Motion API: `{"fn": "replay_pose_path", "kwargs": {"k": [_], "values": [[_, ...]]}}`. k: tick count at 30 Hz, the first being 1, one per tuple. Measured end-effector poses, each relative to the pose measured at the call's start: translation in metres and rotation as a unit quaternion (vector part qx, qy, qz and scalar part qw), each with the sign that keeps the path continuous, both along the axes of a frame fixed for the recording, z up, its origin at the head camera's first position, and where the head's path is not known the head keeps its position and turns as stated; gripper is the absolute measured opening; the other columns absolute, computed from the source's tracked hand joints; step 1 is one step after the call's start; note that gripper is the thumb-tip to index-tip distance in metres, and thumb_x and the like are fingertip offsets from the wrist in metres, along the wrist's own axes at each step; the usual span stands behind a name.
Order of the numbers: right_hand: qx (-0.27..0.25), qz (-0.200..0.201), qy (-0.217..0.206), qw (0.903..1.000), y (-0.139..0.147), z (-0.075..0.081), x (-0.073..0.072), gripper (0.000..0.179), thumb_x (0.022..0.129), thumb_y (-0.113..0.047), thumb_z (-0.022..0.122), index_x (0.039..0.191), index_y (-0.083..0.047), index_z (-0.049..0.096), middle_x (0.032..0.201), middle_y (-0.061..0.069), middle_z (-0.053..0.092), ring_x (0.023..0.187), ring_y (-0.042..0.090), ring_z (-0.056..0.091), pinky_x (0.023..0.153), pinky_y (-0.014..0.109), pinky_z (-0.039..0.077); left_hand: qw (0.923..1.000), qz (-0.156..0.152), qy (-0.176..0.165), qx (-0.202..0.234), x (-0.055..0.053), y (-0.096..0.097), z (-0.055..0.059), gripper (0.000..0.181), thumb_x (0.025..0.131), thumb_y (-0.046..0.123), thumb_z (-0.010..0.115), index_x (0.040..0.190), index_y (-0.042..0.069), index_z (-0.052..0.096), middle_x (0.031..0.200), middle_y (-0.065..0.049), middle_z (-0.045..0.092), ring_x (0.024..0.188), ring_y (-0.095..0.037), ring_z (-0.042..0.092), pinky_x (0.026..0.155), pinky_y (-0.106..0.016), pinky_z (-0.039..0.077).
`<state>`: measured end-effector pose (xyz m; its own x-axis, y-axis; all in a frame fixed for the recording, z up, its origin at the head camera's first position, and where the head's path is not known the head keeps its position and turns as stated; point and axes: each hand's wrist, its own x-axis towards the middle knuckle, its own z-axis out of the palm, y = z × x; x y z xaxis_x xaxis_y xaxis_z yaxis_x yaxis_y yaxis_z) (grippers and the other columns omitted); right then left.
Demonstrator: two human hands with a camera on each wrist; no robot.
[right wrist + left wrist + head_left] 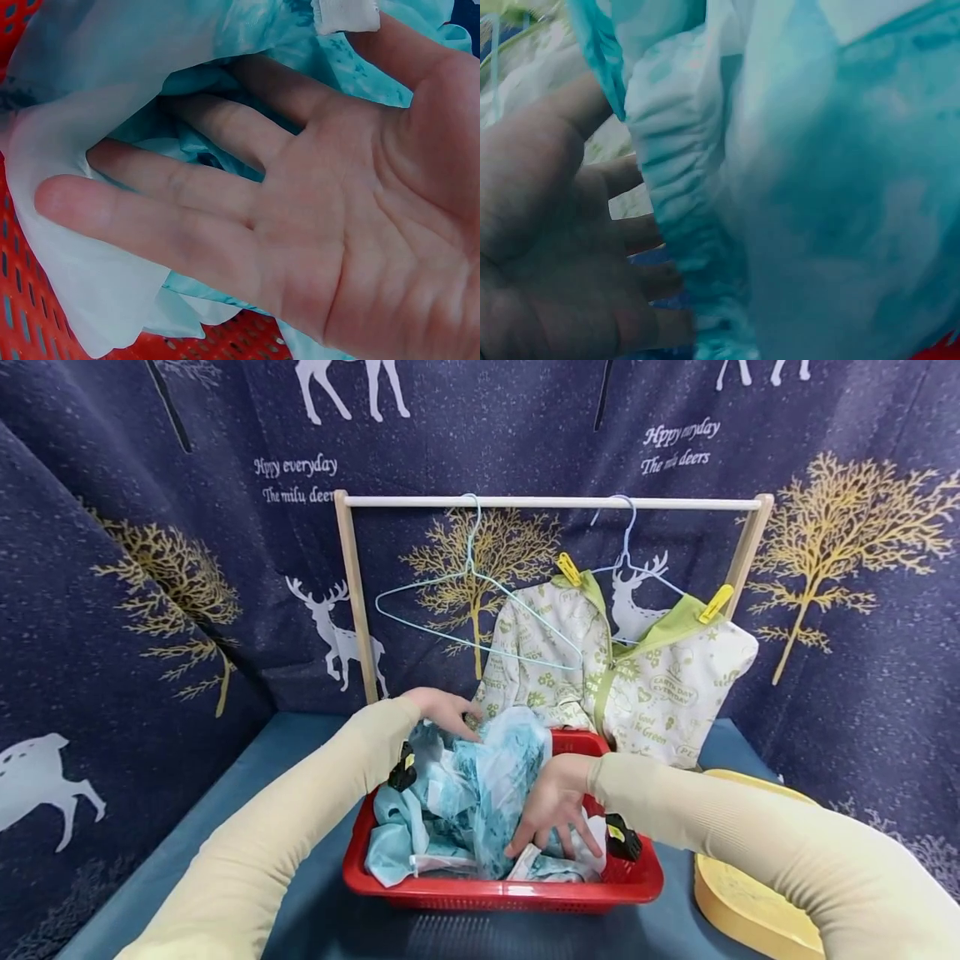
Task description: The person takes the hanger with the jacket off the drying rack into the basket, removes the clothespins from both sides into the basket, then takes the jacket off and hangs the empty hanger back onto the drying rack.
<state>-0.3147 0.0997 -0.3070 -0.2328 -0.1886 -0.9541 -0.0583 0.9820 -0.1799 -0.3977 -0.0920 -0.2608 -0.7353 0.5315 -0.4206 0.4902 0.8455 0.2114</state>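
Note:
Thin light-blue and white clothing (pixel 513 777) is bunched up in a red plastic basket (pixel 510 900), part of it standing above the rim. At the far left side of this heap is my left hand (pixel 444 712). In the left wrist view its fingers (pixel 641 234) reach straight out to a gathered, elastic-looking edge of the cloth (pixel 679 150), which hides the fingertips. My right hand (pixel 557 802) lies over the right part of the heap. Its fingers (pixel 172 176) are spread and nearly straight in the right wrist view, touching the cloth, with some tips under a fold. A white tag (pixel 346 15) shows near the thumb.
Behind the basket stands a wooden-ended rack with a white rail (pixel 540 502). A bare blue hanger (pixel 480 578) hangs at left. A green-and-white hooded jacket (pixel 652 693) hangs at right with yellow clips (pixel 716 603). A yellow container (pixel 750 902) sits right of the basket.

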Motion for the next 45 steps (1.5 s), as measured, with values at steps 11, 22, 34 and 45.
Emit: {"fn": "replay_pose_path", "kwargs": {"k": [11, 22, 34, 45], "values": [[-0.011, 0.030, 0.018, 0.9993, 0.004, 0.001, -0.002, 0.060, 0.097, -0.052, 0.054, 0.151, -0.029, 0.039, 0.159, 0.008, 0.036, 0.133, 0.036, 0.051, 0.098, 0.062, 0.047, 0.9907, 0.049, 0.125, 0.023, -0.004, 0.011, -0.032, 0.039, 0.089, 0.021, 0.073, 0.126, 0.012, 0.063, 0.134, -0.009, 0.061, 0.124, -0.027, 0.057, 0.100, -0.039, 0.049], [-0.025, 0.028, 0.020, 0.9991, 0.010, -0.003, -0.003, 0.061, 0.096, -0.052, 0.055, 0.150, -0.027, 0.040, 0.157, 0.008, 0.039, 0.132, 0.035, 0.052, 0.097, 0.061, 0.048, 0.9782, 0.096, 0.167, 0.077, -0.012, 0.012, -0.037, 0.040, 0.081, -0.006, 0.068, 0.061, 0.016, 0.041, 0.063, 0.003, 0.029, 0.059, -0.014, 0.025, 0.059, -0.028, 0.027], [-0.032, 0.025, 0.018, 0.9990, 0.013, -0.005, -0.004, 0.059, 0.097, -0.052, 0.054, 0.149, -0.027, 0.042, 0.157, 0.008, 0.039, 0.136, 0.034, 0.049, 0.098, 0.061, 0.048, 0.9868, 0.066, 0.108, 0.100, -0.002, 0.003, -0.010, 0.027, 0.082, 0.003, 0.070, 0.064, 0.017, 0.054, 0.062, 0.007, 0.044, 0.053, -0.009, 0.045, 0.062, -0.025, 0.048], [-0.032, 0.020, 0.020, 0.9991, 0.012, -0.003, -0.002, 0.060, 0.097, -0.051, 0.055, 0.150, -0.028, 0.040, 0.157, 0.009, 0.038, 0.136, 0.036, 0.048, 0.099, 0.061, 0.047, 0.9882, 0.034, 0.078, 0.127, 0.022, 0.001, 0.014, 0.030, 0.086, 0.008, 0.066, 0.065, 0.018, 0.048, 0.060, 0.008, 0.036, 0.052, -0.008, 0.037, 0.062, -0.024, 0.046]]}}
